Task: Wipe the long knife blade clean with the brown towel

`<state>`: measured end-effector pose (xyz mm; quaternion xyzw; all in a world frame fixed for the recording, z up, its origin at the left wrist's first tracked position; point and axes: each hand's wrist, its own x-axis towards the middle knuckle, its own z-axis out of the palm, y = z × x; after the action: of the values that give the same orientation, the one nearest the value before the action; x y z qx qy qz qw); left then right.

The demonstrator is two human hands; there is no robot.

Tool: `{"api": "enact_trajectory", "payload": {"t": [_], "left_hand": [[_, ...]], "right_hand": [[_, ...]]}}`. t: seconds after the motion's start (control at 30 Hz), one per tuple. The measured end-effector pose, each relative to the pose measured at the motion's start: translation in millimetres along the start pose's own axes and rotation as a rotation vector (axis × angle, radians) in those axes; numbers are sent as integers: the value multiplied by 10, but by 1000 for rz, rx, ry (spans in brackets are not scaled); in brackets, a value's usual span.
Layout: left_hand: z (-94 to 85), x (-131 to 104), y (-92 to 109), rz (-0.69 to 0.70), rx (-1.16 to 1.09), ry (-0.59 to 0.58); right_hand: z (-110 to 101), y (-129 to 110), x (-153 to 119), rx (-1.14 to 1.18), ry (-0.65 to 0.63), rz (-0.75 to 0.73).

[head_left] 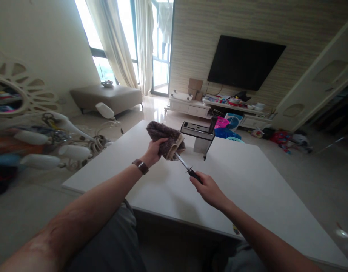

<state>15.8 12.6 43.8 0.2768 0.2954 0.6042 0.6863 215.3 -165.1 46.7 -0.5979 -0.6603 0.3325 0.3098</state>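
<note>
My right hand [209, 190] grips the black handle of a honing steel [183, 161], a slim metal rod with a small guard. In my left hand [155, 151] is a thick, fluffy brown cloth [164, 138] with a pale underside. The cloth is folded around the far end of the rod, so the tip is hidden. Both are held above the white table [256, 181]. Just beyond the cloth, a knife block [200, 138] with metallic sides and a slotted dark top stands on the table. One dark handle [213, 124] sticks up from its right end.
A small yellow and black item [235, 229] lies at the table's near edge. On the floor to the left are lamp parts with white shades [74, 152] and tangled cables. Behind the table, a pink basket [221, 122] and blue items stand before a cluttered TV cabinet [188, 107].
</note>
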Motion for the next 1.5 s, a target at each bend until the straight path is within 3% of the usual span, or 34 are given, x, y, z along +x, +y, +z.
{"api": "enact_trajectory", "payload": {"t": [0.13,0.23,0.4,0.63,0.73,0.9,1.07,1.23,1.37,1.5], "left_hand": [[-118,173,137,115,-77,138],[-168,189,210,65,-134,127],[-117,51,183,-83,-176,11],[83,-284,-109,-276,-101,-218],[136,-444,-233,-375,-68,-337],[227,-693,-459,-443,12,-413],[273,-772,-620,-289,79,-353],[257,-714,-652,-207,129,-288],[300,-624,-575,-146,139,-232],[309,-424,-371,-88,51,-101]], "right_hand": [[-48,15,-36,129,-32,70],[-98,74,-55,262,9,128],[-206,156,-22,368,147,125],[-270,115,15,372,194,75],[-242,85,1,312,207,48],[-85,101,5,334,174,65],[47,162,32,293,163,116],[56,137,48,371,33,171],[-14,77,89,406,22,167],[-141,27,105,373,-11,126]]}}
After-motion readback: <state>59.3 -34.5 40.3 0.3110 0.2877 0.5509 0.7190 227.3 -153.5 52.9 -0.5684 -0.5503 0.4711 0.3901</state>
